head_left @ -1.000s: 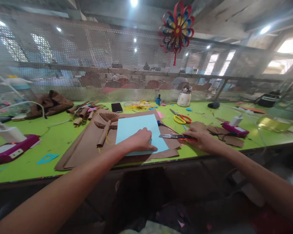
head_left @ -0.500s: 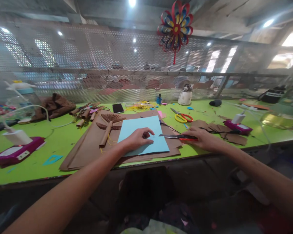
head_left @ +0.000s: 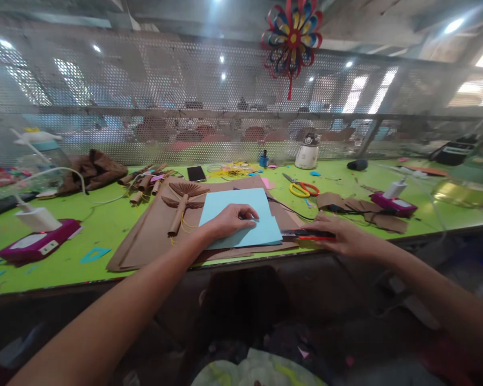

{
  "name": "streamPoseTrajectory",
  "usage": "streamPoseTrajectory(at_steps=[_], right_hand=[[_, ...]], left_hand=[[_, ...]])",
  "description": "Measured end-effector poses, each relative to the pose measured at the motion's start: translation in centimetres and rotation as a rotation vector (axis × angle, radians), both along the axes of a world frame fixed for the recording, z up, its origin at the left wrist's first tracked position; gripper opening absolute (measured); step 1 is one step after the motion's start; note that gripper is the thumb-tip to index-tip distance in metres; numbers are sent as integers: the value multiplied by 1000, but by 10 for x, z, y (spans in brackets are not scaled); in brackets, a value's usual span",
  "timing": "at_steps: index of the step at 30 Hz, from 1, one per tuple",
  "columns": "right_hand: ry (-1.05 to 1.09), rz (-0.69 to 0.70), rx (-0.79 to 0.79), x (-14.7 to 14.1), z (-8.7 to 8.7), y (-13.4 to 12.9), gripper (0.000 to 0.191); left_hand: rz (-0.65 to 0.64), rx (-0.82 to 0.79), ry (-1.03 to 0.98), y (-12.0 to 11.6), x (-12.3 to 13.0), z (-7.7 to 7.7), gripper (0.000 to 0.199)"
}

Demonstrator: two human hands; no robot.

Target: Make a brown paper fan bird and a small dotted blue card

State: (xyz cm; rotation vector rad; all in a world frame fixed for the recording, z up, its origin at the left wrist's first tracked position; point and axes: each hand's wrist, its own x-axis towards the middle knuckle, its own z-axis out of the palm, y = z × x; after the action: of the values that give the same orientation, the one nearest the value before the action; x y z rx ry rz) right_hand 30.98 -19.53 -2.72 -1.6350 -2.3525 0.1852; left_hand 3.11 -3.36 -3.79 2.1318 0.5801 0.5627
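A sheet of light blue paper lies on top of brown paper sheets at the table's front edge. My left hand rests on the blue paper, fingers curled and thumb near them, holding it down. The blue sheet's right edge shows a step or notch. My right hand grips a slim black-and-red cutting tool, its exact kind unclear; the tool points left and its tip meets the paper's right edge. A palm-like shape of brown rolled and pleated paper lies left of the blue paper.
Yellow-and-red-handled scissors, a phone, a small blue bottle and a white bottle are behind. Brown scraps lie right. Purple power strips with cords stand on both sides. A perforated screen borders the back.
My right hand and the cutting tool have moved right, so the tip is no longer over the middle of the paper. The fingers of my left hand have curled closer together.
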Motion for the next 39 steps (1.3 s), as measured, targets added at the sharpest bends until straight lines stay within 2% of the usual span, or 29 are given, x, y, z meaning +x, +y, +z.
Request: streamPoseTrajectory(at_steps=[6,9,12,20,25,27,31,33,35,39], right_hand=[[32,9,34,8,-3,-4,38],[45,19,41,-1,-5,-5,38],[67,27,26,-13,-7,-9,37],[64,19,39,-14,-13,-22,39],[32,33,-12,-17,-8,-17,39],[40,38,-16,-17,-7,-16,39],[49,43,-25,-13,-10,-17,39],[50,33,-13,-10,-12,-20,39],[61,26,10,-10,-14,-23,39],[97,38,39,-15,-18,-26,38]], left_hand=[[-4,-176,-75,-8,-2,12,27],[47,-225,-94,-8,2,9,30],[74,-207,-85,-8,11,4,30],[66,106,63,-24,31,2,14],[62,260,134,-21,35,-4,16],[53,380,171,-20,33,-4,17],[-5,755,193,-24,17,1,20],[-17,880,194,-30,2,4,23],[-58,906,221,-36,-15,6,27],[-113,840,278,-42,-44,4,30]])
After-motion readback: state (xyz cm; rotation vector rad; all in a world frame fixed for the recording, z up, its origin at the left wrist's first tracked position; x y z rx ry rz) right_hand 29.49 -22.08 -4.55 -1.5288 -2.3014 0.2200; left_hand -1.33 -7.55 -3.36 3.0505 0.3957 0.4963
